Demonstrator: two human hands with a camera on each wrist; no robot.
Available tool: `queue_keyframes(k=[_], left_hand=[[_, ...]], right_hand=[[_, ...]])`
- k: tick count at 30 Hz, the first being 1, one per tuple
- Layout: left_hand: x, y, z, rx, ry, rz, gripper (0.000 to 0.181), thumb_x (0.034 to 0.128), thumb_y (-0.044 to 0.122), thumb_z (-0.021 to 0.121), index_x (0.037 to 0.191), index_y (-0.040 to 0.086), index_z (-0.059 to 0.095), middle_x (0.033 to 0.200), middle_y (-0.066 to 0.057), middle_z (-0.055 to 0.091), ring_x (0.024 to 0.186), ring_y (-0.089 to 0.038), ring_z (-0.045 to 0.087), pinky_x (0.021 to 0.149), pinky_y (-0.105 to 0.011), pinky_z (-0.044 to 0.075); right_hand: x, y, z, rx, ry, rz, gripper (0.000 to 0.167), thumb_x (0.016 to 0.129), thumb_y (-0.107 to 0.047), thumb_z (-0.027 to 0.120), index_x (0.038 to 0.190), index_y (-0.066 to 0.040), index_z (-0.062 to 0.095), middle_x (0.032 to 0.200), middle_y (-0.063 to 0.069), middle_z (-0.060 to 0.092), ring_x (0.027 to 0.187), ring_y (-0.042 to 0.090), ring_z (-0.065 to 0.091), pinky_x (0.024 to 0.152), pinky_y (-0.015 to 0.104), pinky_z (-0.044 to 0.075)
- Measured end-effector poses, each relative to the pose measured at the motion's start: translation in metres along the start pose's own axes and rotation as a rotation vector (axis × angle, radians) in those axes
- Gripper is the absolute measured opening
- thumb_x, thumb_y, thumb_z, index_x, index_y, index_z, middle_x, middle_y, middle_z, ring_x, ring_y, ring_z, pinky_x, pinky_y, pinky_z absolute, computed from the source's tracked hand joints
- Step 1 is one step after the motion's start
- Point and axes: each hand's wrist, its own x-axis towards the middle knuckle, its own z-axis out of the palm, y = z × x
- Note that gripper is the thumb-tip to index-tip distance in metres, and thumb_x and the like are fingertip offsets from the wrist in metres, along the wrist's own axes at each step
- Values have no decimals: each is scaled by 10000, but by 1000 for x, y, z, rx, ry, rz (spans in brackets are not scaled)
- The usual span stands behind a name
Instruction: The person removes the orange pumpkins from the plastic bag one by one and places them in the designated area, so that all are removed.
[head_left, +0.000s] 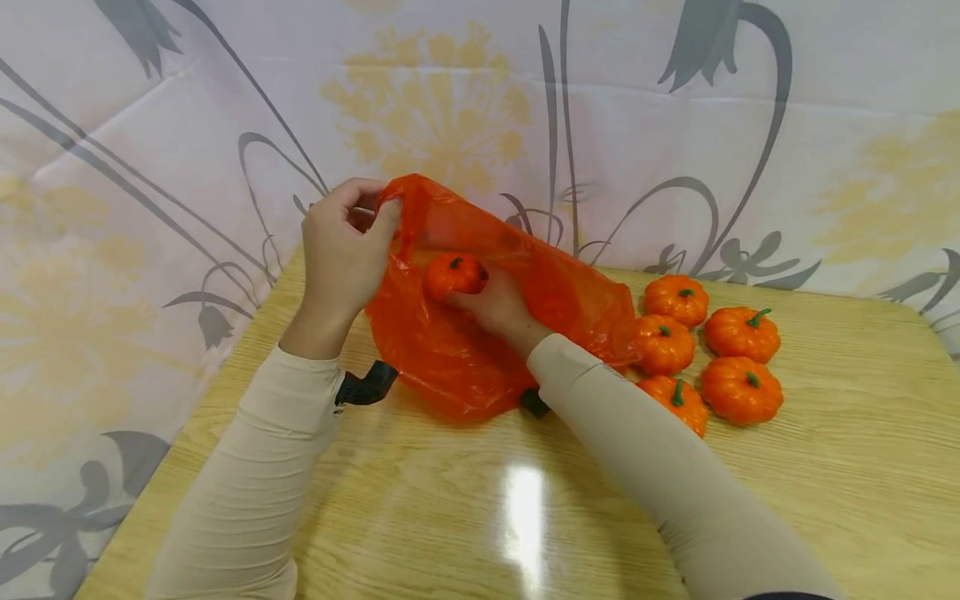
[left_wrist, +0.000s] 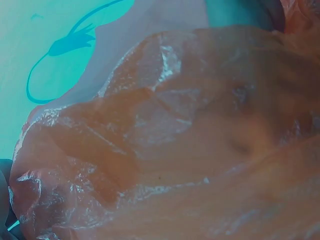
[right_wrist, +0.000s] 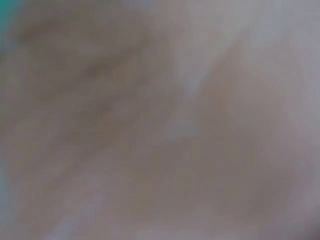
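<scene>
My left hand (head_left: 347, 242) pinches the upper left rim of a thin, see-through orange plastic bag (head_left: 465, 383) and lifts it. Inside the mouth of the bag, my right hand (head_left: 498, 304) grips a small orange pumpkin (head_left: 452, 277) with a dark green stem. The thumb lies on the pumpkin's near side; the other fingers are mostly hidden behind it. Crumpled bag film (left_wrist: 165, 150) fills most of the left wrist view. The right wrist view is too blurred to make out the hand or the pumpkin.
To the right of the bag, several more small pumpkins (head_left: 741, 390) sit in a cluster on the wooden table (head_left: 420, 500). The bag's right edge touches the nearest of them. A flower-patterned cloth (head_left: 480, 100) hangs behind the table. Black wrist straps (head_left: 367, 385) show below the bag.
</scene>
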Motion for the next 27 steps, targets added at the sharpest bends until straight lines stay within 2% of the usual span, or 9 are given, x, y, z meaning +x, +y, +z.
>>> queue_keyframes(k=[6,9,13,16,19,23,27], left_hand=[[-3,1,-2,20,3,-14,273,980,253,602,1106,42,719,984,-115,706,779,-106,587,696,-184,486],[-5,2,-2,35,6,-21,282,980,264,598,1105,42,719,1005,-122,707,806,-111,593,721,-180,483],[-9,0,-3,44,13,-23,275,975,242,596,1097,26,715,1015,-133,704,838,-114,592,761,-188,475],[-12,-1,-2,46,15,-27,259,968,209,592,1092,14,708,1004,-134,702,851,-115,591,780,-196,477],[-17,-2,-2,53,15,-36,256,965,201,584,1097,16,704,1004,-130,697,873,-129,586,798,-205,467],[-21,0,-1,72,17,-52,262,964,214,590,1129,38,692,1034,-115,690,924,-161,587,795,-212,448],[-24,3,0,78,7,-51,274,954,230,631,1162,57,673,1063,-105,683,961,-197,606,783,-198,462]], right_hand=[[-22,-4,-11,-1,-32,-96,585,864,-343,781,1338,-86,553,1264,65,634,1113,242,604,1024,365,512],[-35,-6,-16,13,-54,-127,570,859,-339,788,1322,-89,571,1257,52,645,1118,231,611,1025,358,511],[-56,-7,-25,16,-76,-124,647,842,-351,802,1367,-65,553,1301,64,638,1092,220,620,987,361,528],[-76,-4,-35,4,-105,-129,736,832,-364,808,1429,-61,502,1311,76,628,950,217,640,833,335,564],[-98,1,-48,-2,-131,-129,772,824,-372,813,1465,-103,476,1288,51,634,819,208,640,677,305,547],[-127,12,-68,-20,-130,-122,780,814,-379,820,1480,-169,473,1315,6,616,857,182,637,672,296,544],[-155,24,-91,-47,-113,-131,774,811,-358,827,1478,-180,477,1217,35,639,875,183,620,675,301,545]])
